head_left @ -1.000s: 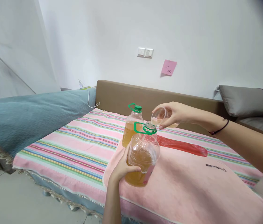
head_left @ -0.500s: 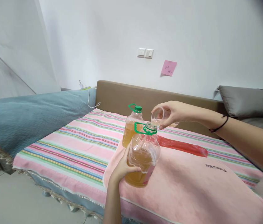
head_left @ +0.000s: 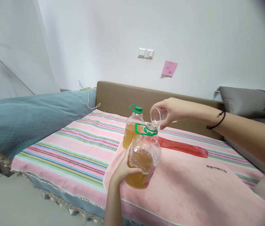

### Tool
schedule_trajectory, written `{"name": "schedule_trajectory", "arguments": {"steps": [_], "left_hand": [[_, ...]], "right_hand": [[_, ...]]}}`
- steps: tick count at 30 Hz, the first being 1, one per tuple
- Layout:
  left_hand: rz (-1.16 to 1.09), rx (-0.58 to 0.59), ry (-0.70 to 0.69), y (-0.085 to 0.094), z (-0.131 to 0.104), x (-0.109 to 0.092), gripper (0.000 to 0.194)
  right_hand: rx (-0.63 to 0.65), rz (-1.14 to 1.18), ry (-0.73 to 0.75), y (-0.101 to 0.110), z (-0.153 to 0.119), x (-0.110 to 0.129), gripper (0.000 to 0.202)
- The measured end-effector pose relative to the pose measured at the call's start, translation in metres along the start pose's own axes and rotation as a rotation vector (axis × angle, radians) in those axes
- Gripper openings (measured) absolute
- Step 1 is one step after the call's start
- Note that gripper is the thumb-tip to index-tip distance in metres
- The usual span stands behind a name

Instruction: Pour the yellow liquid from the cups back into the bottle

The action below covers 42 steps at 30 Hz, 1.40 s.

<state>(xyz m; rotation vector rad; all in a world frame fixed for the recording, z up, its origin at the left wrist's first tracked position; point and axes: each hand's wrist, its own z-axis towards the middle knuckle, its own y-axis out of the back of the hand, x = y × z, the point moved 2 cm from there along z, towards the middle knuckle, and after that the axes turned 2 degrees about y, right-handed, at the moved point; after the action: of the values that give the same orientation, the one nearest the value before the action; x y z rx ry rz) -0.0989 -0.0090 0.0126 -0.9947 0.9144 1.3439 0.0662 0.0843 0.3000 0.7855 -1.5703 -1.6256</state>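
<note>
A large clear bottle [head_left: 144, 157] with amber liquid and a green ring handle stands uncapped on a pink cloth [head_left: 184, 188]. My left hand [head_left: 125, 168] is wrapped round its left side. Above the bottle's mouth, my right hand [head_left: 166, 113] grips a clear cup [head_left: 157, 116], tipped so that its rim is at the opening. Foam floats on the liquid inside the bottle. Behind it stands a second bottle [head_left: 129, 131] of amber liquid, closed with a green cap.
A red plastic bag [head_left: 184, 147] lies behind the front bottle on the striped cover [head_left: 82, 138]. Grey cushions [head_left: 240, 102] are at the right. A brown backrest [head_left: 118, 97] runs along the wall, which holds switches and a pink note [head_left: 169, 68].
My right hand has risen slightly and tipped the cup further; the liquid seen in the cup before is hardly visible now. My left hand stays on the bottle.
</note>
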Motion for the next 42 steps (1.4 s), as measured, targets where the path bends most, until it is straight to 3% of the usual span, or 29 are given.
{"name": "schedule_trajectory", "arguments": {"steps": [7, 15, 21, 26, 31, 35, 39, 42], "left_hand": [[-0.019, 0.002, 0.052, -0.001, -0.002, 0.0, 0.107], [-0.013, -0.002, 0.046, 0.0, -0.002, 0.001, 0.111], [0.018, -0.008, 0.012, 0.0, 0.0, -0.002, 0.109], [0.045, -0.008, 0.005, 0.0, 0.0, -0.004, 0.112], [0.069, 0.003, 0.027, 0.001, 0.0, 0.0, 0.108], [0.099, 0.003, 0.073, 0.004, 0.0, 0.004, 0.105], [0.08, -0.017, 0.1, 0.004, 0.002, 0.001, 0.11], [0.085, -0.038, 0.154, 0.0, 0.003, -0.007, 0.114]], "right_hand": [[-0.02, -0.14, 0.143, 0.004, 0.002, 0.017, 0.038], [-0.132, -0.488, 0.56, -0.002, -0.003, 0.038, 0.024], [-0.223, -0.635, 0.687, -0.008, -0.018, 0.045, 0.043], [-0.243, -0.722, 0.693, -0.013, -0.035, 0.046, 0.049], [-0.238, -0.63, 0.583, -0.02, -0.055, 0.021, 0.047], [-0.28, -0.362, 0.311, -0.036, -0.086, -0.023, 0.041], [-0.334, 0.037, -0.159, -0.072, -0.134, -0.078, 0.047], [-0.452, 0.351, -0.295, -0.11, -0.176, -0.116, 0.051]]}}
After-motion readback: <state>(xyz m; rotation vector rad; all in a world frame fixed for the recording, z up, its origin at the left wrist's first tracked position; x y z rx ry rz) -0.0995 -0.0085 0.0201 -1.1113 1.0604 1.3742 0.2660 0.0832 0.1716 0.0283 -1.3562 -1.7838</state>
